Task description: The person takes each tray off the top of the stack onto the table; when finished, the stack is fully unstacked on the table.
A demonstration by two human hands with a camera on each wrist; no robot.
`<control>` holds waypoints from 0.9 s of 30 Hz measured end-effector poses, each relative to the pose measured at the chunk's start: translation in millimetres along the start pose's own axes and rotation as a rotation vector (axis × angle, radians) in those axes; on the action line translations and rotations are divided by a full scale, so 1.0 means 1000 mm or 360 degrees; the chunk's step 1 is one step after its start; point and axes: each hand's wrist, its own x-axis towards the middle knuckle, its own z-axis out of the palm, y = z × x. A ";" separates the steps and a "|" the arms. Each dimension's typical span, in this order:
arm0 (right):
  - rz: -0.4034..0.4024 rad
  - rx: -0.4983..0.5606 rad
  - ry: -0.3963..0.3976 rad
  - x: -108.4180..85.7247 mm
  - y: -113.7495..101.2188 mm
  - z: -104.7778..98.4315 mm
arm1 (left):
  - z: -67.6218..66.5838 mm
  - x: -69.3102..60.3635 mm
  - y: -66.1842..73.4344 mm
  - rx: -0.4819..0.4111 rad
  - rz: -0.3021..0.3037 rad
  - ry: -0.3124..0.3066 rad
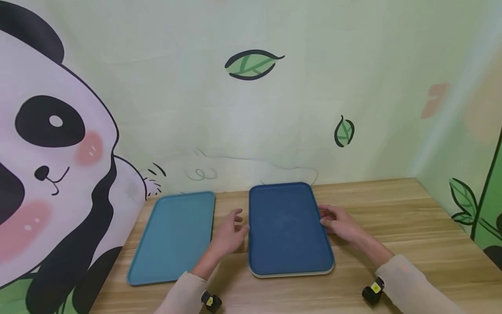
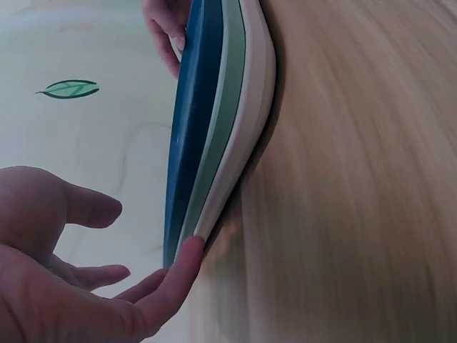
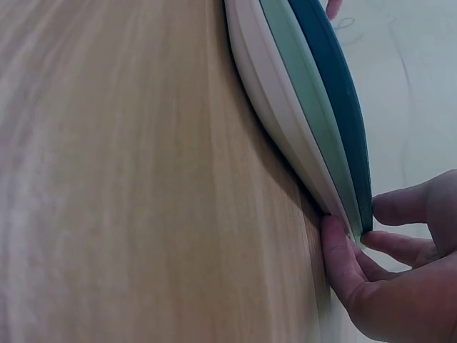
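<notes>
A dark blue tray (image 1: 290, 229) tops a stack on the table, over a green tray (image 2: 227, 89) and a cream tray (image 3: 275, 125). At the stack's left side is my left hand (image 1: 229, 235); in the left wrist view one fingertip touches the edge, and the thumb stands away from it. My right hand (image 1: 342, 224) is at the right side, its fingertips against the tray edges and its thumb tip at the blue rim in the right wrist view. Both hands have loosely bent fingers.
A lighter blue tray (image 1: 176, 237) lies flat to the left of the stack, beside my left forearm. Behind the wooden table (image 1: 392, 218) hangs a pale green backdrop (image 1: 176, 87) with a panda and leaves, and it continues along the right side.
</notes>
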 end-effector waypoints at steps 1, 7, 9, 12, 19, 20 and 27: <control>-0.0004 0.0001 -0.0005 0.000 0.000 0.000 | 0.002 0.001 0.000 -0.0027 -0.0010 -0.0007; -0.0028 0.0013 -0.0012 0.002 0.000 0.000 | 0.010 0.006 -0.002 -0.0204 -0.0088 -0.0098; -0.0040 0.0005 -0.0026 0.002 0.000 -0.001 | 0.011 0.007 -0.003 -0.0183 -0.0108 -0.0119; -0.0053 0.0000 -0.0028 0.002 -0.001 -0.002 | 0.012 0.009 -0.004 -0.0160 -0.0130 -0.0140; -0.0069 -0.0007 -0.0034 0.000 0.003 -0.002 | 0.013 0.005 -0.009 -0.0401 -0.0176 -0.0196; -0.0063 -0.0009 -0.0037 0.000 0.003 -0.002 | 0.013 0.004 -0.010 -0.0435 -0.0187 -0.0212; -0.0072 -0.0068 -0.0029 -0.001 0.004 0.000 | 0.010 0.006 -0.014 -0.0474 -0.0241 -0.0277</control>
